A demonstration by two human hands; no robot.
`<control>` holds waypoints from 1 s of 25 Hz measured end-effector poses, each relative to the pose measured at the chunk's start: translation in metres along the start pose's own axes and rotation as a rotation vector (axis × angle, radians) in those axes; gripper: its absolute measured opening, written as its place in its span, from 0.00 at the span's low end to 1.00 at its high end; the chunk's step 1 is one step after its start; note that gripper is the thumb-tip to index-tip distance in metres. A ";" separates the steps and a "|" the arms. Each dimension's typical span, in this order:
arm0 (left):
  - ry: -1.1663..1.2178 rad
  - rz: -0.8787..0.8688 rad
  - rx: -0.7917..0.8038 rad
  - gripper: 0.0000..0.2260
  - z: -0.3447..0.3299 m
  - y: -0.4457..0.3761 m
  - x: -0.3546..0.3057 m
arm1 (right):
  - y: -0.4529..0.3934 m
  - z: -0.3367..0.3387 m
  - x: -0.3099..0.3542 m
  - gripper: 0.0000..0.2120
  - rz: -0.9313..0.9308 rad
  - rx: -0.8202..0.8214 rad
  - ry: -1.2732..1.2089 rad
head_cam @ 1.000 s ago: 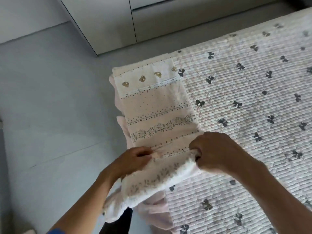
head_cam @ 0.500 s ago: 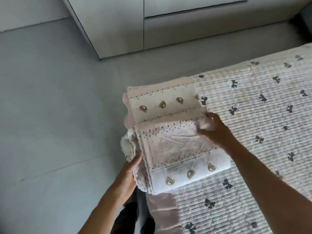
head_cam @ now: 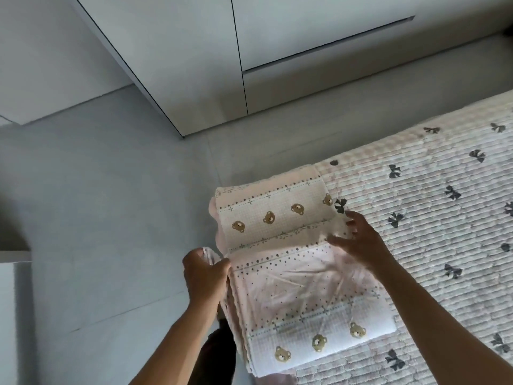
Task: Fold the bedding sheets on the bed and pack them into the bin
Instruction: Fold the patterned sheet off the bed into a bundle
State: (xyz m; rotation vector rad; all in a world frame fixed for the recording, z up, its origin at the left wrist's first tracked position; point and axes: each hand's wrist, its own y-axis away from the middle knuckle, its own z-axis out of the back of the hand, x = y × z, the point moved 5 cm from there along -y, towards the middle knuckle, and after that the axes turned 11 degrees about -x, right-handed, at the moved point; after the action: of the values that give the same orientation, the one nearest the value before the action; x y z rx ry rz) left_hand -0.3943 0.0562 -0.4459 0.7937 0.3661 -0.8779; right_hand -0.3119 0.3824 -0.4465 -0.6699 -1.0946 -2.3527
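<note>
Head view: sheet point(head_cam: 294, 262) is now doubled over at the bed point(head_cam: 444, 232) corner, versus a long strip a second ago. Its left edge is gripped by left hand point(head_cam: 205, 276); right hand point(head_cam: 358, 243) is loosened, fingers spread on the fold. Folding judged nearly done; bin not seen.

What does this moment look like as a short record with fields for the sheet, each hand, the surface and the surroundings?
sheet: pink and white folded bedding sheet with bear print, lying at the bed's corner
left hand: left hand grips the sheet's left edge
right hand: right hand rests on the right edge, fingers spread
surface: ribbed white bed cover with dark bows
surroundings: grey floor, white cabinet
bin: not identifiable
</note>
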 end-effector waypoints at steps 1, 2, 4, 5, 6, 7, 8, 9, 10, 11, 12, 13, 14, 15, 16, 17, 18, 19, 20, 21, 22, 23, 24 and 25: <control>-0.048 -0.057 -0.011 0.26 -0.006 -0.011 -0.013 | -0.011 0.000 0.007 0.34 -0.026 -0.009 -0.061; -0.083 -0.104 -0.001 0.29 -0.016 -0.023 -0.023 | -0.023 -0.002 0.017 0.32 -0.048 -0.017 -0.102; -0.060 -0.111 0.079 0.26 -0.040 -0.048 -0.046 | -0.055 -0.006 0.041 0.26 -0.072 -0.016 -0.162; 0.010 -0.065 0.151 0.23 -0.054 -0.060 -0.056 | -0.073 -0.008 0.053 0.21 -0.078 -0.018 -0.188; 0.083 -0.010 0.217 0.21 -0.068 -0.075 -0.063 | -0.091 -0.011 0.065 0.16 -0.087 -0.028 -0.218; 0.130 0.044 0.267 0.21 -0.079 -0.089 -0.071 | -0.109 -0.014 0.079 0.12 -0.098 -0.051 -0.243; 0.170 0.106 0.291 0.21 -0.088 -0.104 -0.074 | -0.129 -0.020 0.087 0.09 -0.111 -0.071 -0.249; 0.199 0.170 0.292 0.21 -0.093 -0.119 -0.075 | -0.143 -0.026 0.097 0.08 -0.137 -0.071 -0.245; 0.219 0.253 0.283 0.20 -0.096 -0.133 -0.074 | -0.158 -0.037 0.102 0.08 -0.173 -0.040 -0.230; 0.220 0.333 0.283 0.19 -0.098 -0.147 -0.071 | -0.172 -0.047 0.107 0.10 -0.221 -0.006 -0.214; 0.219 0.404 0.296 0.17 -0.101 -0.158 -0.069 | -0.183 -0.055 0.110 0.16 -0.280 0.047 -0.212; 0.213 0.466 0.313 0.14 -0.103 -0.167 -0.068 | -0.190 -0.060 0.113 0.25 -0.345 0.103 -0.215; 0.206 0.516 0.324 0.12 -0.105 -0.174 -0.069 | -0.197 -0.065 0.116 0.34 -0.401 0.150 -0.226; 0.193 0.545 0.319 0.11 -0.106 -0.180 -0.070 | -0.206 -0.070 0.118 0.39 -0.441 0.174 -0.239; 0.185 0.570 0.307 0.10 -0.109 -0.183 -0.072 | -0.211 -0.075 0.124 0.36 -0.450 0.194 -0.263; 0.184 0.588 0.302 0.11 -0.111 -0.184 -0.073 | -0.216 -0.080 0.129 0.29 -0.443 0.209 -0.297; 0.181 0.601 0.309 0.11 -0.113 -0.186 -0.073 | -0.219 -0.084 0.133 0.24 -0.433 0.195 -0.319; 0.175 0.605 0.324 0.12 -0.116 -0.186 -0.072 | -0.221 -0.086 0.136 0.22 -0.427 0.186 -0.319; 0.160 0.601 0.333 0.13 -0.117 -0.186 -0.070 | -0.222 -0.087 0.135 0.20 -0.414 0.172 -0.324; 0.135 0.562 0.317 0.16 -0.116 -0.188 -0.068 | -0.222 -0.087 0.134 0.20 -0.391 0.147 -0.313; 0.070 0.478 0.288 0.20 -0.113 -0.189 -0.068 | -0.220 -0.085 0.134 0.21 -0.331 0.105 -0.258; -0.044 0.337 0.246 0.23 -0.105 -0.190 -0.071 | -0.214 -0.080 0.134 0.23 -0.244 0.041 -0.148; -0.167 0.140 0.200 0.24 -0.097 -0.187 -0.079 | -0.205 -0.075 0.132 0.24 -0.129 -0.041 -0.009; -0.247 -0.104 0.150 0.23 -0.089 -0.180 -0.088 | -0.194 -0.072 0.131 0.24 0.007 -0.113 0.135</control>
State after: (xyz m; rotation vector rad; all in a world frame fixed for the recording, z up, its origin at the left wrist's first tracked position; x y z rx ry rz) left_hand -0.5884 0.1016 -0.5368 0.7979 0.1250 -1.0980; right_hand -0.5437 0.4125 -0.5192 -0.5441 -0.9059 -2.4292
